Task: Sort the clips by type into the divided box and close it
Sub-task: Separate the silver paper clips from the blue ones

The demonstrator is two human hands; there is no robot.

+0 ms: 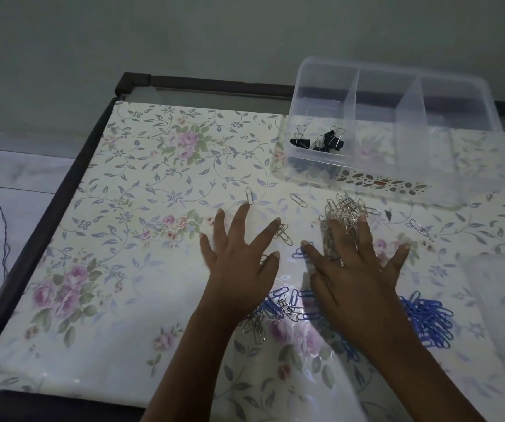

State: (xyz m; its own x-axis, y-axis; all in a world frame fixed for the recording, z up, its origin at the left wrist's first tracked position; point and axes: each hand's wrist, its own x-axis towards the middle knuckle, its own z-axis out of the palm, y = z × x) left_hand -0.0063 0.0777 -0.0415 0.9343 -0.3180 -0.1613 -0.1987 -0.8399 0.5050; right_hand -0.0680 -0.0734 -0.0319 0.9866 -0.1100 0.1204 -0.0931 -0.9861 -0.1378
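Both hands are spread flat, fingers open, gripping nothing. The silver paper clips (345, 214) are heaped on the desk (117, 184) directly at the right hand (356, 278) fingertips, nearer than the left hand (240, 263); the divided box (391, 129) lies beyond.

You have nothing to read here: no words, labels, brands or numbers show on the divided box (391, 123), the clips or the floral cloth (141, 184) on your worktop; its print is only pattern.
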